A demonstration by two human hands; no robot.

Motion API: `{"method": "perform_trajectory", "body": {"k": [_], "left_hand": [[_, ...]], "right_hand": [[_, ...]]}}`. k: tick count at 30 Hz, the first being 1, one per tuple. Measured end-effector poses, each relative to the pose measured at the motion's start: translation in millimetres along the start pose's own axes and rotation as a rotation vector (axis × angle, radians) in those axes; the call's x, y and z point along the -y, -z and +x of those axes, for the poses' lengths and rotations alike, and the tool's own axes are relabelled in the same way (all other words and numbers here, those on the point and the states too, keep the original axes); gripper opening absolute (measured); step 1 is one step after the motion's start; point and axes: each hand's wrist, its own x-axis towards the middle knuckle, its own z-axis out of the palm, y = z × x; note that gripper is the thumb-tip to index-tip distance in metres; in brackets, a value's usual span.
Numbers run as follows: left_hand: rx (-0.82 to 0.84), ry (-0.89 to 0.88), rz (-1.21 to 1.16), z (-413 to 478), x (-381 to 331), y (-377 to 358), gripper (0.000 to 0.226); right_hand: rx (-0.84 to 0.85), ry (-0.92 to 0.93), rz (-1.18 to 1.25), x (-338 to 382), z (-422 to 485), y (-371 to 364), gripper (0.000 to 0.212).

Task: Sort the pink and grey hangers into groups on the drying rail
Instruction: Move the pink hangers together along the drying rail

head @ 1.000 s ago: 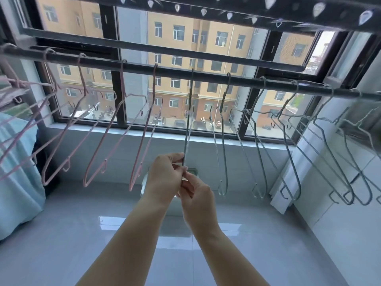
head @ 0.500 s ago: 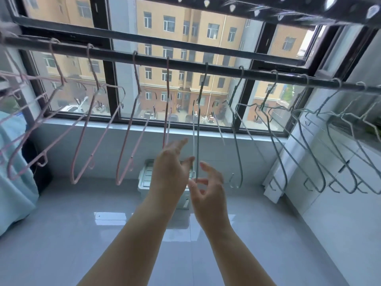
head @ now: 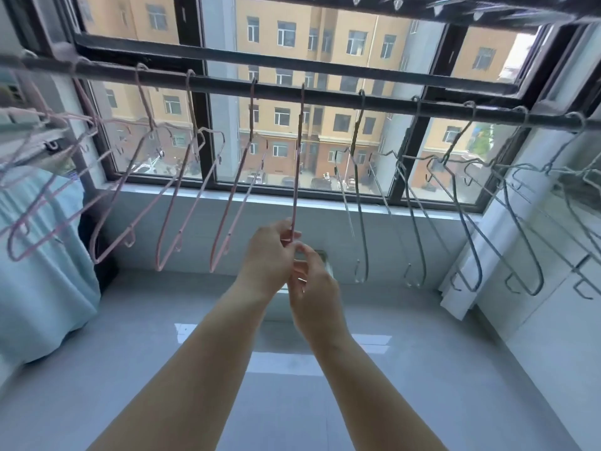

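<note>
The lower end of a pink hanger [head: 296,177] is being pinched between the curled fingers and thumb of the left hand [head: 268,255]. The right hand [head: 313,284] is being held against the same spot from just below, fingers curled. Whether it is truly gripping cannot be told, as its palm side is hidden. The hanger is being seen edge-on, hooked over the drying rail [head: 325,98] at the seam between the other pink hangers [head: 182,206] on the left and the grey hangers [head: 361,203] on the right.

It is being judged thin, light and springy, apt to swing and twist on its hook. It is likely best steadied at the bottom bar and lifted at the neck. Neighbouring shoulders, splayed close on both sides, are being reckoned the likeliest snag. A window frame [head: 201,125] is standing behind the rail, and pale blue fabric [head: 39,255] is hanging at far left above the glossy floor [head: 292,402].
</note>
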Motion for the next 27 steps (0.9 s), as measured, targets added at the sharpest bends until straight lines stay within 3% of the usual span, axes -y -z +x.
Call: {"method": "perform_trajectory", "body": {"k": [6,22,24,27], "left_hand": [[0.019,0.029,-0.112,4,-4,-4,0.040],[-0.086,0.050,-0.046,-10,-9,-14,0.047],[-0.144,-0.019,0.029,-18,-4,-7,0.048],[-0.360,-0.205,0.165,-28,5,20,0.043]], "right_hand": [[-0.064,0.009,0.011,-4,7,9,0.038],[0.017,0.088,0.090,-14,6,26,0.038],[-0.034,0.127,0.083,-15,-7,23,0.046],[-0.175,0.288,0.030,-10,-26,11,0.045]]}}
